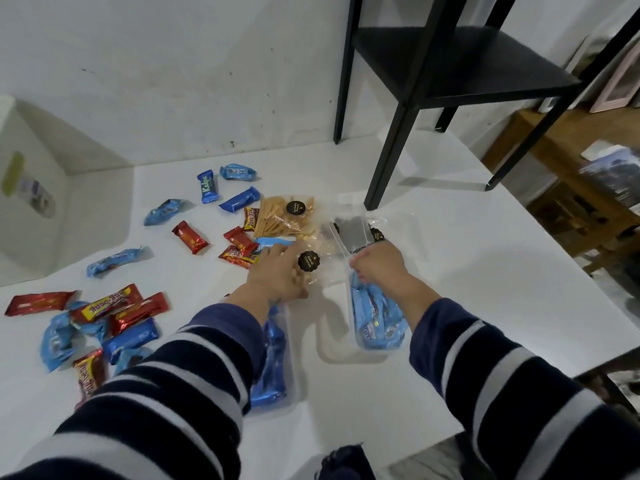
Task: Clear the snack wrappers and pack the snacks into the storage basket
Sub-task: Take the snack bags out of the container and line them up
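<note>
Many wrapped snacks lie scattered on the white table [450,271]: blue packs [239,199], red bars [190,237] and a clear bag of biscuit sticks [280,220]. My right hand [377,265] grips the rim of a narrow clear container [349,237] that holds several light-blue packs [377,327]. My left hand [277,271] lies palm down on a clear cracker bag with a black round sticker [309,261], with the fingers curled around it. A second clear container with blue packs [273,375] lies partly hidden under my left sleeve.
A tall white bin [31,188] with a label stands at the table's far left. A black metal shelf [450,64] stands on the table at the back right, one leg [384,168] close to the clear container. A wooden cabinet [571,202] is beyond the right edge.
</note>
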{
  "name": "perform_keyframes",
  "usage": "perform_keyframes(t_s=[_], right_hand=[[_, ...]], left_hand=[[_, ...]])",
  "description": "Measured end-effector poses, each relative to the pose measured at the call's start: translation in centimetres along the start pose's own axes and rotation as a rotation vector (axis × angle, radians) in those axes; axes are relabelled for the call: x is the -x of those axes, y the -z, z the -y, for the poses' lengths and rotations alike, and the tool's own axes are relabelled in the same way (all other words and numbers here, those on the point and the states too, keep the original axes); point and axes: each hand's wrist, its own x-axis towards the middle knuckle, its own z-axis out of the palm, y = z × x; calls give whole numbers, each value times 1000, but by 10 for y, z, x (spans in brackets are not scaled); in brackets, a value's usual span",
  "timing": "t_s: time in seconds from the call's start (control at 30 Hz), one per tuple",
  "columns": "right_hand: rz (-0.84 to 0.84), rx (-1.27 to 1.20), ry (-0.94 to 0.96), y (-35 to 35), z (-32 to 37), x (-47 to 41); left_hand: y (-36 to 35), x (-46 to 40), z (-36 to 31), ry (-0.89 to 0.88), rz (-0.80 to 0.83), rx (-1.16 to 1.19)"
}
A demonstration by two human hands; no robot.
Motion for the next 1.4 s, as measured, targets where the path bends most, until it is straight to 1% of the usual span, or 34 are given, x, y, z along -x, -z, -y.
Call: perform_keyframes(t_s=[0.1, 0.23, 0.3, 0.43, 0.57, 0.7, 0.8, 0.87, 0.97, 1.07, 1.27, 1.4], right_hand=[[13, 57, 57, 4, 11, -4], [20, 219, 120, 2, 20, -2], [8, 262, 136, 2, 19, -2], [50, 195, 188, 4, 17, -1], [16, 153, 261, 7, 17, 2], [-2, 166, 253, 6, 12, 1], [-3, 67, 271, 9, 12, 7], [-33, 3, 292, 10, 14, 10], [-97, 33, 301, 9, 17, 9], [-108, 66, 284, 9, 18, 9], [-156, -32, 333, 10, 17, 14], [-175, -88, 306, 11, 12, 16]], left_hand=[[-2, 3, 1, 54, -48, -34], [-7, 3, 1, 83, -73, 127], [-12, 5, -1, 82, -97, 171], [-16, 8, -2, 73, -147, 156], [-17, 12, -4, 76, -142, 135], [-19, 15, -7, 31, -181, 129], [-17, 18, -7, 11, -208, 117], [-14, 20, -8, -18, -232, 102], [-12, 22, -11, -50, -270, 88], [-10, 24, -14, -83, -306, 82], [-10, 30, -20, -115, -302, 71], [-15, 33, -26, -119, -285, 96]])
